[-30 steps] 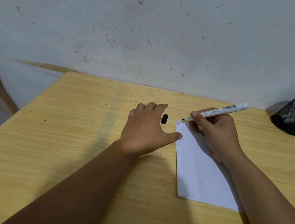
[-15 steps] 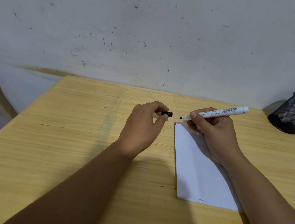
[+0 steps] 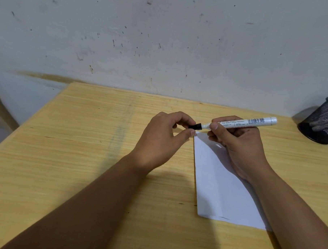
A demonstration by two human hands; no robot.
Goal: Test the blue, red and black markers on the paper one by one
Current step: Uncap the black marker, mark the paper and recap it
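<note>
Wooden desk (image 3: 83, 139) below, white paper (image 3: 217, 183) flat on it, light and easily shifted. Above the paper's far corner, held level: marker (image 3: 242, 122), white, stiff, light, smooth, best taken mid-barrel. Right hand (image 3: 237, 146) with grip clamped there; left hand (image 3: 164, 137) with grip pinched on the black cap (image 3: 195, 126), at the tip.

You can see a barcode and small print on the white-barrelled marker (image 3: 242, 123), but none of it reads.
</note>
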